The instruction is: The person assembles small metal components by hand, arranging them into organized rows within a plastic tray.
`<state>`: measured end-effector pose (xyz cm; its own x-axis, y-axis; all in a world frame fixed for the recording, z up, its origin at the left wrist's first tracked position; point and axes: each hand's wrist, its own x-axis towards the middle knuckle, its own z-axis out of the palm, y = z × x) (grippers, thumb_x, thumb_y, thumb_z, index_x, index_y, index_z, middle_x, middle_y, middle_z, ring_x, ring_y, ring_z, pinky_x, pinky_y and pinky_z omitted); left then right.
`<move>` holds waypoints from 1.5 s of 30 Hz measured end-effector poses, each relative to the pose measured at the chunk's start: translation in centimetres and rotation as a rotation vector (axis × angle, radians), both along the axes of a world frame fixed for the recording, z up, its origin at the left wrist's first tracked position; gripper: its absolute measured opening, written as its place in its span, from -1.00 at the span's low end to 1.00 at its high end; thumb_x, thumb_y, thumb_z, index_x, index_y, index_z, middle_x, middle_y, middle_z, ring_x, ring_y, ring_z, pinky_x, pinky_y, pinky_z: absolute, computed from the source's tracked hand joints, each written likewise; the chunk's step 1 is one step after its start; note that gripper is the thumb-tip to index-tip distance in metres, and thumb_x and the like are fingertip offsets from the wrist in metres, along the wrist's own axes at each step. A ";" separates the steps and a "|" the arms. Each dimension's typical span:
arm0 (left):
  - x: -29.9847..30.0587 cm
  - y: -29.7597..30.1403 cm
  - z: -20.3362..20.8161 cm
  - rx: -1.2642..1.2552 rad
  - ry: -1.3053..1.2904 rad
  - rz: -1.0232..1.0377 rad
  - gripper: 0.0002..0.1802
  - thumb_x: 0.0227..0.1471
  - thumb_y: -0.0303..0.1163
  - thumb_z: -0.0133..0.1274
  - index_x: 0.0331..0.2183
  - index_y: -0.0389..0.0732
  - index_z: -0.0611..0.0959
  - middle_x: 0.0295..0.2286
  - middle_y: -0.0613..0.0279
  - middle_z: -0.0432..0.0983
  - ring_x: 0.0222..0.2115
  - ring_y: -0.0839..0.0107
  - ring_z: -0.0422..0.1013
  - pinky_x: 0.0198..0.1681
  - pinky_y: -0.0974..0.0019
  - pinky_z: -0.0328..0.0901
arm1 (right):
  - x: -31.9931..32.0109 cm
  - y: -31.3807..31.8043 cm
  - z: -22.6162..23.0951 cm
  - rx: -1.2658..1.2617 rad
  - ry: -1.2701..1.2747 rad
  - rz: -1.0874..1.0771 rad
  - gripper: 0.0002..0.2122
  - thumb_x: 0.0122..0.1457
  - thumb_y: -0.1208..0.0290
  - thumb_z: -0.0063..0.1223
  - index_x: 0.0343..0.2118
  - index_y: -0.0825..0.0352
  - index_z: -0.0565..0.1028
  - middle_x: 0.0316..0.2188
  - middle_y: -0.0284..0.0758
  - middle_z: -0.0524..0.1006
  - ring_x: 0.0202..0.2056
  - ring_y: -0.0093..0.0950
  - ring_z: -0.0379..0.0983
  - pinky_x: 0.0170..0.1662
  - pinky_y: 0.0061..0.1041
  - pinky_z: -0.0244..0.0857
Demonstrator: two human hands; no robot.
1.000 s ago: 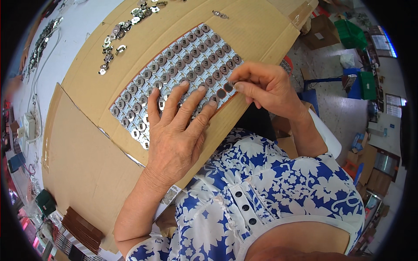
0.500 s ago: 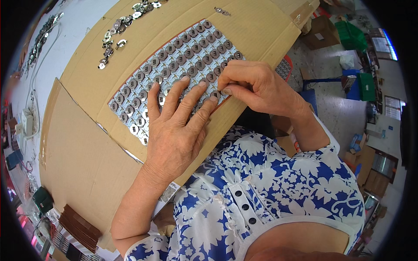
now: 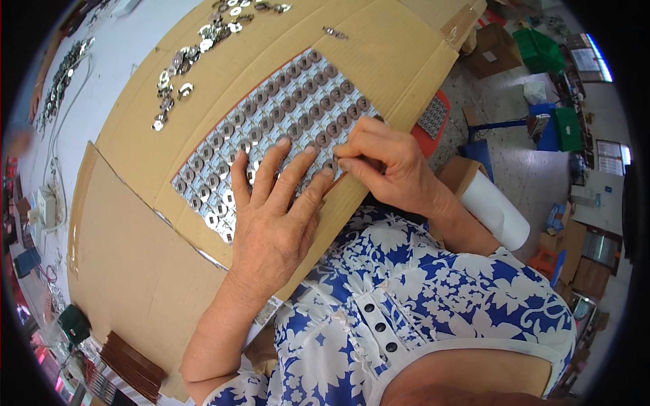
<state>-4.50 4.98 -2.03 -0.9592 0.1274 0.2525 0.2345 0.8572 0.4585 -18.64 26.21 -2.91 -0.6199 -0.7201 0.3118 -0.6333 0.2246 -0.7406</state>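
A thin panel covered with rows of round, dark and silvery metal discs lies on the cardboard sheet. My left hand rests flat on its near left part, fingers spread, hiding several discs. At the panel's near right edge, my right hand has thumb and forefinger pinched together by a disc, close to the left forefinger. Whatever is between those fingertips is hidden. Loose metal clip-like discs lie scattered on the cardboard beyond the panel.
Brown cardboard covers the white table. One small metal piece lies past the panel's far corner. Off the right edge, a second panel sits on a red surface. A white roll-shaped object stands beside my right forearm.
The whole view has shifted slightly. My right forearm has dropped nearer my body, uncovering the white roll-shaped object. Both hands keep nearly the same place on the panel.
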 end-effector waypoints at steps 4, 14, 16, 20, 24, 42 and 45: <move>-0.1 0.1 -0.1 0.007 0.005 -0.003 -0.37 0.04 -0.48 0.39 0.19 -0.02 0.75 0.29 0.14 0.53 0.41 -0.03 0.31 0.53 -0.51 -0.06 | -3.1 0.4 0.7 -0.041 -0.202 0.080 -0.87 0.33 0.64 0.33 -0.09 0.42 0.73 -0.30 -0.41 0.64 -0.31 -0.66 0.51 -0.29 -0.58 0.34; -0.3 0.2 0.0 -0.002 0.034 -0.009 -0.41 0.08 -0.46 0.39 0.18 -0.02 0.76 0.28 0.15 0.53 0.40 -0.01 0.33 0.54 -0.47 -0.04 | -17.7 -3.2 -2.6 0.104 0.593 -0.253 -0.84 0.38 0.42 0.31 -0.05 0.32 0.71 -0.32 -0.33 0.63 -0.37 -0.47 0.57 -0.20 -0.40 0.47; -0.4 0.2 0.2 -0.001 0.029 -0.004 -0.41 0.08 -0.46 0.38 0.18 -0.03 0.76 0.28 0.15 0.53 0.40 -0.01 0.33 0.54 -0.48 -0.04 | -18.0 -3.1 -2.7 0.100 0.574 -0.275 -0.85 0.39 0.42 0.30 -0.06 0.33 0.70 -0.31 -0.30 0.64 -0.35 -0.43 0.58 -0.17 -0.37 0.48; -0.4 0.2 0.1 -0.006 0.029 -0.003 -0.43 0.09 -0.45 0.38 0.18 -0.04 0.76 0.28 0.16 0.53 0.39 -0.01 0.33 0.54 -0.48 -0.05 | -16.4 -2.0 -1.8 0.067 0.186 -0.380 -0.85 0.40 0.41 0.26 -0.08 0.34 0.69 -0.25 -0.23 0.68 -0.23 -0.23 0.68 -0.09 -0.25 0.53; -0.4 0.0 -0.3 -0.004 0.027 0.002 -0.43 0.11 -0.44 0.38 0.18 -0.04 0.76 0.28 0.16 0.53 0.40 -0.01 0.33 0.54 -0.48 -0.04 | -16.0 -2.0 -2.8 -0.017 0.260 -0.328 -0.84 0.43 0.38 0.23 -0.08 0.36 0.68 -0.23 -0.23 0.68 -0.20 -0.23 0.69 -0.06 -0.25 0.52; -0.3 -1.5 1.0 0.975 -0.023 0.226 -0.43 0.24 -0.57 0.39 0.25 -0.38 0.64 0.10 -0.03 0.66 0.11 0.26 0.60 0.16 0.13 0.54 | -4.9 -2.9 3.3 -0.224 -0.831 0.148 -0.81 0.54 0.33 0.13 -0.10 0.36 0.64 -0.47 -0.47 0.57 -0.50 -0.78 0.41 -0.49 -0.72 0.22; -0.6 -0.8 2.1 1.272 -0.063 0.301 -0.59 0.30 -0.61 0.35 0.14 -0.42 0.70 0.02 0.02 0.71 0.04 0.38 0.64 0.14 0.26 0.58 | -1.1 -3.8 3.5 -0.200 -0.934 0.162 -0.82 0.55 0.33 0.14 -0.09 0.36 0.62 -0.50 -0.50 0.54 -0.53 -0.79 0.39 -0.50 -0.69 0.24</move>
<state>-5.10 4.15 0.09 -0.9225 -0.3860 -0.0096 0.0596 -0.1668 0.9842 -19.77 22.45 0.54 -0.5781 -0.8056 -0.1299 0.2176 0.0012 -0.9760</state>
